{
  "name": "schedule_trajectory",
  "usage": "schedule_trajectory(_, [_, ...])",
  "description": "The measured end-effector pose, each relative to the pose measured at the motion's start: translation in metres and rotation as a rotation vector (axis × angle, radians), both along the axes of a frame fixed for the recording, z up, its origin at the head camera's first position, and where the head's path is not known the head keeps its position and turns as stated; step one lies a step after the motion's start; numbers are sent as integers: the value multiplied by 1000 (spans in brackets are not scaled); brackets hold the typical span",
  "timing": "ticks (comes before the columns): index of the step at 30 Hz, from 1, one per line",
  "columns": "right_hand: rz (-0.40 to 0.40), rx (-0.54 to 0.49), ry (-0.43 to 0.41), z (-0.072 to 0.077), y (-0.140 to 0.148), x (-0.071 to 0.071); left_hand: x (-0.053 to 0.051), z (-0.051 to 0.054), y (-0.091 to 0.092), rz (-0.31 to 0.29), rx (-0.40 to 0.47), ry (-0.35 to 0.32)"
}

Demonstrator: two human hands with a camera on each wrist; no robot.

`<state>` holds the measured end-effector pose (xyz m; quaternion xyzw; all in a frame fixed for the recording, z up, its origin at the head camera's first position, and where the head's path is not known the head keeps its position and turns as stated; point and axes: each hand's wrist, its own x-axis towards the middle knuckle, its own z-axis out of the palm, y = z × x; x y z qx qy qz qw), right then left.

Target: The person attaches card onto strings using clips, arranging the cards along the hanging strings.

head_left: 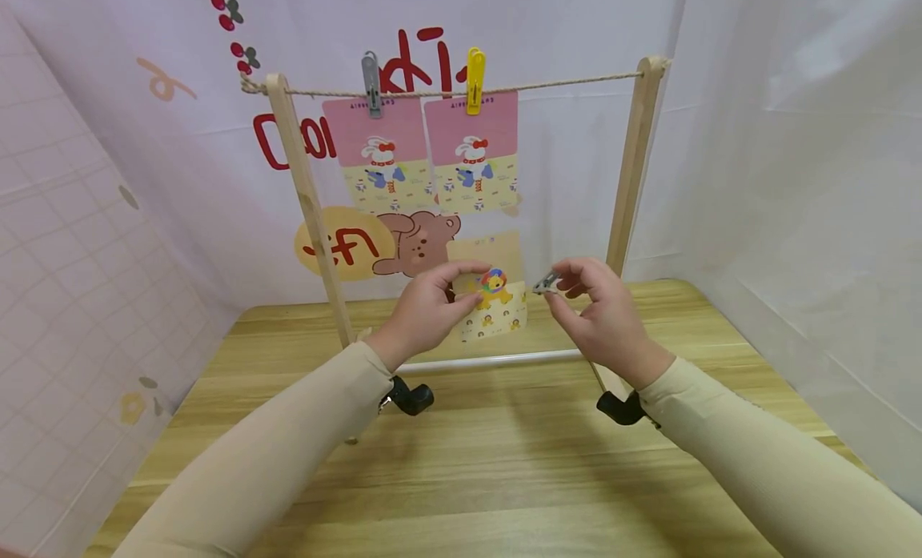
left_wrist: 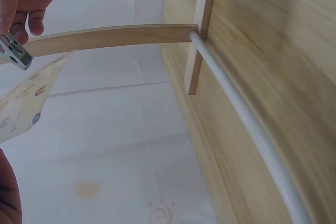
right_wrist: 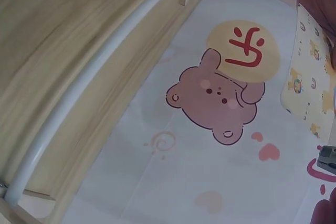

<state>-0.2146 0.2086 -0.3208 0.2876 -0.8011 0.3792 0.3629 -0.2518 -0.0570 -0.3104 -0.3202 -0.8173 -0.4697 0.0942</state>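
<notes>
My left hand [head_left: 432, 306] pinches the left edge of a yellow card with a lion print [head_left: 495, 322], held below the rope. To its right, my right hand [head_left: 608, 318] holds a grey clothespin [head_left: 547, 283] between thumb and fingers, its tip pointing at the card but apart from it. The left wrist view shows the clothespin [left_wrist: 16, 52] just above the card [left_wrist: 31, 95]. Along the right edge of the right wrist view are the card [right_wrist: 310, 72] and part of the clothespin [right_wrist: 328, 157]; most of each hand lies outside that view.
A rope [head_left: 569, 83] spans two wooden posts. From it hang two pink-and-yellow cards [head_left: 382, 154], one under a grey clothespin [head_left: 371, 86], the other under a yellow clothespin [head_left: 475, 82]. A white rod [head_left: 497, 359] joins the frame low down, above the wooden table [head_left: 475, 478].
</notes>
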Motion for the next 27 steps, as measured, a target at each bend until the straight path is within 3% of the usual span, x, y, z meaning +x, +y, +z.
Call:
schedule_trajectory(9, [-10, -7, 17, 10, 4, 2, -3, 14, 6, -20, 13, 46])
schedule_trajectory(15, [-15, -7, 36, 16, 7, 1, -5, 22, 10, -30, 20, 33])
schedule_trajectory(22, [-29, -32, 41, 24, 9, 3, -8, 32, 16, -83, 53, -3])
schedule_trajectory(27, [-30, -44, 55, 30, 11, 4, -11, 40, 21, -102, 52, 20])
